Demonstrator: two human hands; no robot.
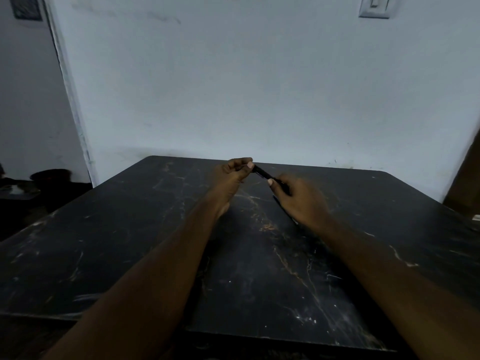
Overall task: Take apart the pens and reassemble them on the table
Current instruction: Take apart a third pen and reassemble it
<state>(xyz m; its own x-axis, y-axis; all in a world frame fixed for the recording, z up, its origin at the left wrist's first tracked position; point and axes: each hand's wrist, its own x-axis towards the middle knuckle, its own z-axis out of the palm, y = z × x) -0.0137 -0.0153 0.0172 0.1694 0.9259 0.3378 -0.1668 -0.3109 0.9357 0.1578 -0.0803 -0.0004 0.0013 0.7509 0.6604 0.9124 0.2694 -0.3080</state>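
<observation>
Overhead, seen from the head: left hand pinched on one end of a black pen, right hand closed around the other end. Held in the air over the far middle of the dark marbled table, tilted down to the right. Lying on the table under the right hand, a second dark pen, partly hidden.

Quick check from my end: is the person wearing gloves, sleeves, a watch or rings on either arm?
Nothing is worn that shows. The left hand and right hand are bare, with no gloves. Both forearms are uncovered up to the frame's bottom edge, with no sleeves, watch or bracelet in view. No rings are apparent, though the dim, slightly blurred picture could hide a thin one.
</observation>
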